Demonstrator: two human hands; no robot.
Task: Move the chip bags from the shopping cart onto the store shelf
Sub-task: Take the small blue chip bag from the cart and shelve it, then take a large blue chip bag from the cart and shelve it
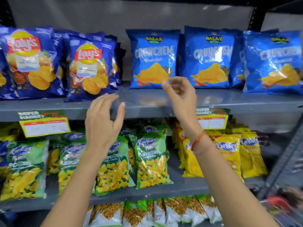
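Note:
Three light blue Crunchem chip bags stand upright on the grey upper shelf; the leftmost Crunchem bag is right behind my right hand, whose fingertips are apart just in front of its lower edge, holding nothing. My left hand hovers with spread fingers in front of the shelf's front edge, below the dark blue Lay's bags. The other two Crunchem bags stand to the right. A blurred edge of the shopping cart shows at the bottom right.
A gap of bare shelf lies between the Lay's bags and the Crunchem bags. Green Kurkure bags and yellow Kurkure bags fill the shelf below, with more packets on the lowest shelf. Price tags hang from the shelf edge.

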